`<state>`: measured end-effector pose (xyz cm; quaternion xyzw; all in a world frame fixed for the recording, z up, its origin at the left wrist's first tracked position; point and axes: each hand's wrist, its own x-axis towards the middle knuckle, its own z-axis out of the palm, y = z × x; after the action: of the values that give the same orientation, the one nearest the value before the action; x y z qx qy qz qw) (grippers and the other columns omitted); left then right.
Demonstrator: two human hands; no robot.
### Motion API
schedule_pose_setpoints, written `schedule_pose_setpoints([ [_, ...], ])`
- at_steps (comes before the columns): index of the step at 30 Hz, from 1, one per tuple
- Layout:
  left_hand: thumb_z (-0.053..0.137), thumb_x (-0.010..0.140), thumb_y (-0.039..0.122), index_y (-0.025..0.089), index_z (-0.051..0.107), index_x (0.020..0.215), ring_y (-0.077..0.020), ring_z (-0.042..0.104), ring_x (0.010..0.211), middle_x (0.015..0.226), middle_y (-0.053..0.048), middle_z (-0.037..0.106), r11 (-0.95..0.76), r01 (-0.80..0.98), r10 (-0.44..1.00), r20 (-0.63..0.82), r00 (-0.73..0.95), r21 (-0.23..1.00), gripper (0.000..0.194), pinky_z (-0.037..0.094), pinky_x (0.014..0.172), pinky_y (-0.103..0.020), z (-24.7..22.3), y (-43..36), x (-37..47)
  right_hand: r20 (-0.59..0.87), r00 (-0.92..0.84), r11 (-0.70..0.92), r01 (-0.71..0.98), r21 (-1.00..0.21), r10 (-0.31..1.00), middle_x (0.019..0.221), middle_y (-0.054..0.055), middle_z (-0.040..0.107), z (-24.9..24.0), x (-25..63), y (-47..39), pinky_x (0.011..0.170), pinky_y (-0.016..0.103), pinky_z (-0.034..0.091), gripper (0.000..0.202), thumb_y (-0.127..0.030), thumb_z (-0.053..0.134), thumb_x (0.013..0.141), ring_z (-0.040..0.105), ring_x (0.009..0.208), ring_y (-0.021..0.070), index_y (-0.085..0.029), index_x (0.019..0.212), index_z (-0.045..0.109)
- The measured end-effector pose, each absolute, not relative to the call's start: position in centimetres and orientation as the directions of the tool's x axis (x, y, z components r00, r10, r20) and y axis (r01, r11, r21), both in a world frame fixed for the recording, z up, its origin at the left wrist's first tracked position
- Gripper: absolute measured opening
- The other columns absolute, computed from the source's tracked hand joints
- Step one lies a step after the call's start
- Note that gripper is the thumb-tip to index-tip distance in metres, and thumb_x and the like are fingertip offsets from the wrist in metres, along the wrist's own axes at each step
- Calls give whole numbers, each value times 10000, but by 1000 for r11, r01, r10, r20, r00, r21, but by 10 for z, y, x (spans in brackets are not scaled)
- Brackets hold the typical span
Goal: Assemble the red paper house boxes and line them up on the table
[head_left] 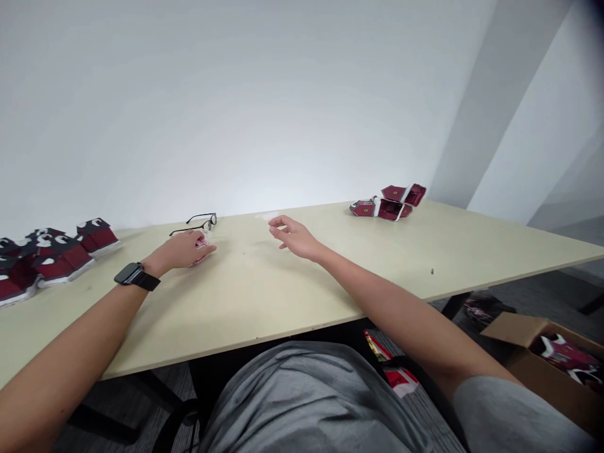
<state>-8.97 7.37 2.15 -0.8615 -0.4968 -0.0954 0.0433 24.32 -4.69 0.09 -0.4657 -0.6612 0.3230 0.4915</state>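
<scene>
Red-and-white item (202, 241) held in left hand (186, 248) just before eyeglasses (207, 225), right hand (295, 237) kept loosely parted to their right

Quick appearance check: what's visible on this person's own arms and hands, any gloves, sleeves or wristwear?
No gloves on either hand. Above the left hand sits a smartwatch with a dark, rounded rectangular face and a black band. The right hand has nothing at its wrist; a short grey sleeve shows further up. The left sleeve is out of view.
</scene>
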Motion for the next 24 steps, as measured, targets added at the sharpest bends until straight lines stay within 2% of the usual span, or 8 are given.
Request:
schedule_pose_setpoints([
  [5, 498, 915, 570, 190, 609, 1035, -283, 636, 935, 1120, -134, 711, -488, 871, 850, 193, 490, -59, 413, 394, 760, -332, 24, 69, -85, 328, -99, 342, 335, -878, 939, 1369, 69, 617, -6, 241, -46, 778, 343, 634, 239, -441, 595, 986, 615, 1108, 209, -259, 1139, 626],
  [8, 441, 942, 503, 207, 588, 908, -264, 634, 839, 987, -106, 723, -497, 866, 843, 206, 497, -53, 332, 369, 705, -330, 24, 58, -71, 340, -130, 364, 356, -861, 931, 1355, 65, 631, -11, 238, -44, 856, 369, 621, 233, -420, 594, 989, 616, 1114, 208, -251, 1145, 629],
  [12, 368, 981, 458, 216, 528, 774, -258, 605, 761, 852, -112, 686, -578, 813, 783, 235, 576, -70, 357, 340, 663, -355, 24, 41, -41, 353, -126, 374, 384, -845, 927, 1325, 64, 650, -18, 235, -40, 942, 402, 587, 210, -397, 598, 988, 626, 1084, 203, -246, 1129, 631],
  [14, 363, 992, 453, 215, 520, 746, -243, 592, 723, 812, -106, 675, -642, 765, 738, 238, 632, -40, 376, 340, 658, -364, 23, 34, -21, 374, -124, 390, 411, -824, 919, 1303, 66, 663, -20, 234, -38, 993, 416, 554, 197, -380, 597, 986, 630, 1085, 204, -240, 1120, 634],
  [19, 424, 959, 388, 212, 530, 716, -202, 569, 635, 697, -60, 638, -805, 574, 593, 212, 777, 149, 318, 379, 638, -366, 21, 15, 35, 460, -93, 436, 526, -730, 883, 1274, 77, 689, -21, 235, -33, 1145, 462, 418, 178, -322, 588, 981, 581, 1236, 243, -214, 1100, 664],
  [24, 526, 876, 299, 207, 589, 805, -231, 630, 778, 923, -111, 693, -864, 448, 502, 332, 799, 230, 133, 473, 691, -396, 13, 0, 69, 577, 9, 452, 613, -649, 817, 1290, 77, 678, -14, 239, -33, 1177, 469, 396, 191, -192, 584, 915, 499, 1356, 275, -221, 1074, 686],
])
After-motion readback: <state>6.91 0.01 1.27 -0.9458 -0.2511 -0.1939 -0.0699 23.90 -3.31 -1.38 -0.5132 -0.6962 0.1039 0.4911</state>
